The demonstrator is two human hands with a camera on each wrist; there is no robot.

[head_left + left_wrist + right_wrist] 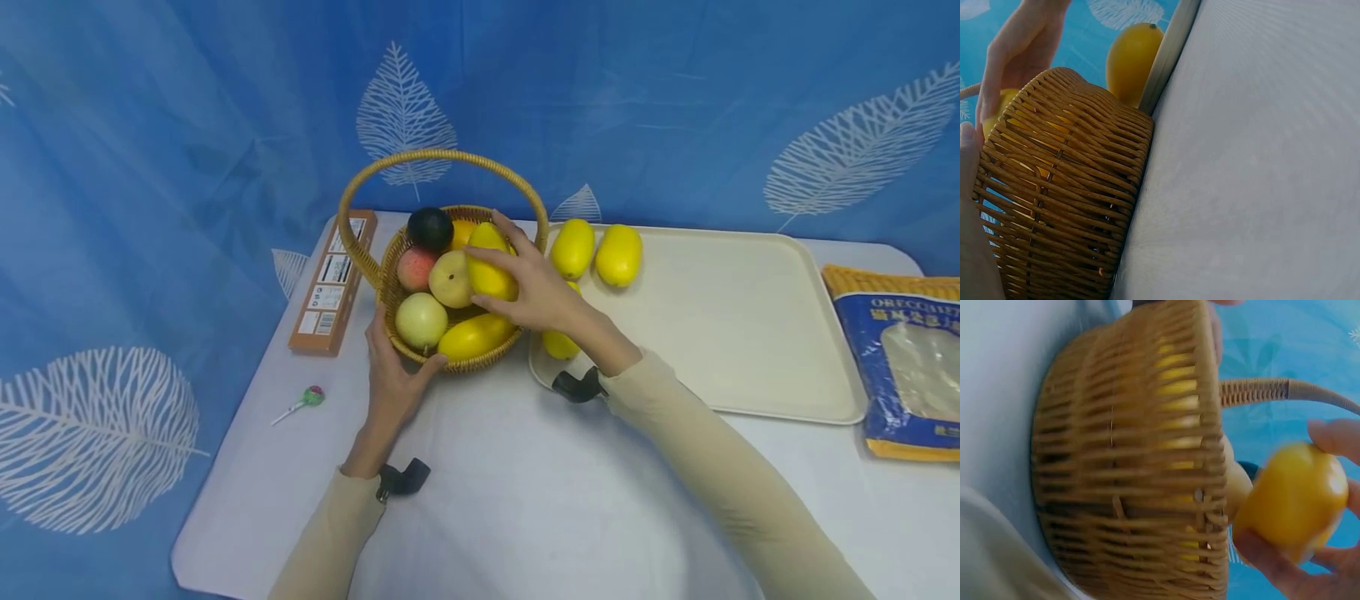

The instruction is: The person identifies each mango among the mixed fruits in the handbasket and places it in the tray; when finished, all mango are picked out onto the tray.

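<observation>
Gripping a yellow fruit (489,280) between thumb and curled fingers, a person's right hand (536,290) reaches over the right side of a wicker basket (495,358), as seen from the head camera. The left hand (393,379) holds the basket's near left side, thumb at the near rim, fingers against the left. Inside the basket lie a dark fruit (430,229) at the far side, a reddish fruit (415,269), a tan fruit (452,280), a pale green fruit (421,322) and a long yellow fruit (474,337) at the near side. Three yellow fruits (618,255) rest on the left end of a cream tray (720,333) to the right, with a blue bag (926,367) at its far right. A brown box (333,287) and a lollipop (312,396) lie on the bench (540,500) to the left.

From the left wrist, the basket's woven wall fills the foreground, the left thumb by its rim; the right hand shows beyond.

From the right wrist, the right hand's fingers wrap the gripped yellow fruit, slightly blurred, just above the rim.
</observation>
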